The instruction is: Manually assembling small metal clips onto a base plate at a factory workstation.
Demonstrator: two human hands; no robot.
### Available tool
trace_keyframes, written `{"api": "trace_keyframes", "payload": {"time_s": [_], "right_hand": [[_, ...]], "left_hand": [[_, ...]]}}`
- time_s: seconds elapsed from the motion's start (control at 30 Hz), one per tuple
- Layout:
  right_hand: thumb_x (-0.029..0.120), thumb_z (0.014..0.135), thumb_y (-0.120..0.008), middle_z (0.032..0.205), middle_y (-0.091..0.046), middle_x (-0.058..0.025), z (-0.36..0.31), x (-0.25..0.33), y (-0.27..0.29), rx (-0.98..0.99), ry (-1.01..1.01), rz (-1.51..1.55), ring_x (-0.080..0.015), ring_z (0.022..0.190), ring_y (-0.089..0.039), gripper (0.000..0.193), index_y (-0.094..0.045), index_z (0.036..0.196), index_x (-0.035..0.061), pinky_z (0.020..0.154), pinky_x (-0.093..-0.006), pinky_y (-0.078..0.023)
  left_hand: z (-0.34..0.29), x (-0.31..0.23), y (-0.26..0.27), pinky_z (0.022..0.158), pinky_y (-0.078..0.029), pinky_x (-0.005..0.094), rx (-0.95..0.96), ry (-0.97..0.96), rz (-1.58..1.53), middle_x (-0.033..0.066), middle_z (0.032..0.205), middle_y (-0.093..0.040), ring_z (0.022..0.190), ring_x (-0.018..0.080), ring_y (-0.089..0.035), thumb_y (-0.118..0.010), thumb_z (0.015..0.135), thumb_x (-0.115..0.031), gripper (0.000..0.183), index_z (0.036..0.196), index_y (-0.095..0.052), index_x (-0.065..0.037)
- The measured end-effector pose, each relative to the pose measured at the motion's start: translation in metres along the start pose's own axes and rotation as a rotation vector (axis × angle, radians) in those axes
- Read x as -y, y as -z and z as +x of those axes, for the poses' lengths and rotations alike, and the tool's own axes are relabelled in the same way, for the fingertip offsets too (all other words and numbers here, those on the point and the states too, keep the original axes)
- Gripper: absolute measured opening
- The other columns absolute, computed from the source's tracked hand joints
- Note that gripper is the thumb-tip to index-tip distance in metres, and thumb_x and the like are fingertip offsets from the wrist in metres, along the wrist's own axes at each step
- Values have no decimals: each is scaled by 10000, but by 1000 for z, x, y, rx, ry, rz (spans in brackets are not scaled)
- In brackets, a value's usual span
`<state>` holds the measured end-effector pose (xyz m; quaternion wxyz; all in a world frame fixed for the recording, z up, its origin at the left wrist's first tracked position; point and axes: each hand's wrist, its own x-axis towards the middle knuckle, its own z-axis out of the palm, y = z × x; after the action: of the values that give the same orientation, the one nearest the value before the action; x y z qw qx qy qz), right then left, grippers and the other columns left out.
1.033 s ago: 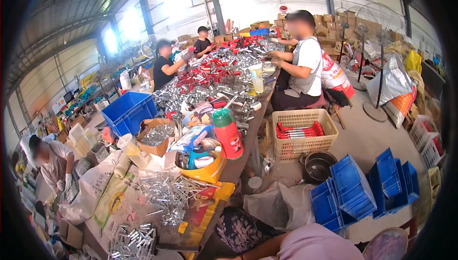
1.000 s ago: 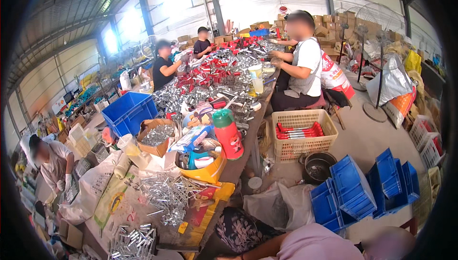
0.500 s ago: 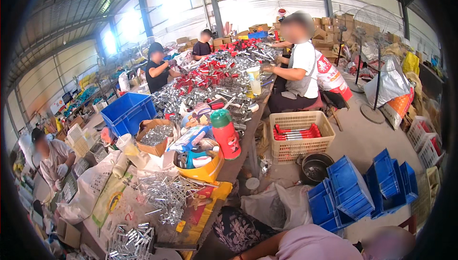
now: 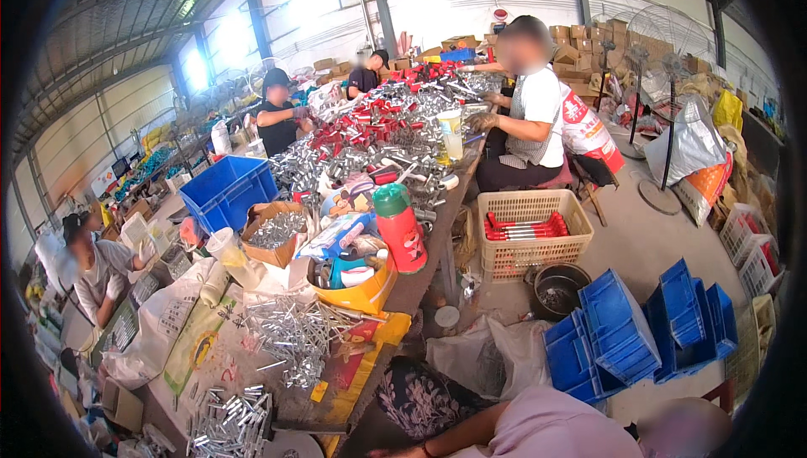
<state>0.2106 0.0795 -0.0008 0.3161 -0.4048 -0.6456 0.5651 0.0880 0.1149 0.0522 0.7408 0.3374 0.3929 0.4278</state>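
Firstly, hands: both out of view; grip could not be told.
Silver pieces (image 4: 229, 424): lay heaped on the tabletop (image 4: 294, 407), lower left.
Thin rods (image 4: 294, 344): lay piled above these, left of centre.

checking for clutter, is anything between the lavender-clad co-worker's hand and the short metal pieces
Yes: near the lower edge, a dark bar and a grey disc lie between the co-worker's hand and the short metal pieces.
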Motion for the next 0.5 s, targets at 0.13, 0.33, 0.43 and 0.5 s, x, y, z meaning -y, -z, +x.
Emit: {"api": "trace_keyframes", "payload": {"time_s": [0.13,0.33,0.43,0.5], "right_hand": [[398,1044,-565,1157,-816,-183,-18,-15,-10,64,114,-92,-321,1058,-763,458,-786,1290,82,968,-452,-574],[268,997,-556,1212,-803,-197,-26,28,-10,38,-179,-306,-360,1124,-754,401,-809,1255,94,1023,-514,-558],[277,998,-569,1176,-806,-191,-27,20,-7,17,-135,-482,-371,1109,-753,373,-817,1200,87,989,-526,-560],[287,999,-581,1140,-809,-184,-26,8,-2,-1,-87,-661,-382,1094,-751,352,-826,1144,80,955,-538,-562]], "left_hand": [[-9,1,7,1161,-348,673,-22,-9,16,143,1053,-706,1057,334,-682,-524,1110,-386,387,1141,-705,-46],[-18,5,20,1172,-327,695,-67,-28,38,145,1018,-709,1034,337,-683,-518,1108,-380,393,1106,-719,-43],[-24,10,24,1178,-317,706,-75,-26,53,146,1001,-711,1023,339,-684,-515,1107,-377,397,1089,-726,-41],[-27,15,31,1181,-310,714,-82,-24,64,146,989,-712,1015,340,-684,-513,1107,-375,401,1077,-731,-40]]}}
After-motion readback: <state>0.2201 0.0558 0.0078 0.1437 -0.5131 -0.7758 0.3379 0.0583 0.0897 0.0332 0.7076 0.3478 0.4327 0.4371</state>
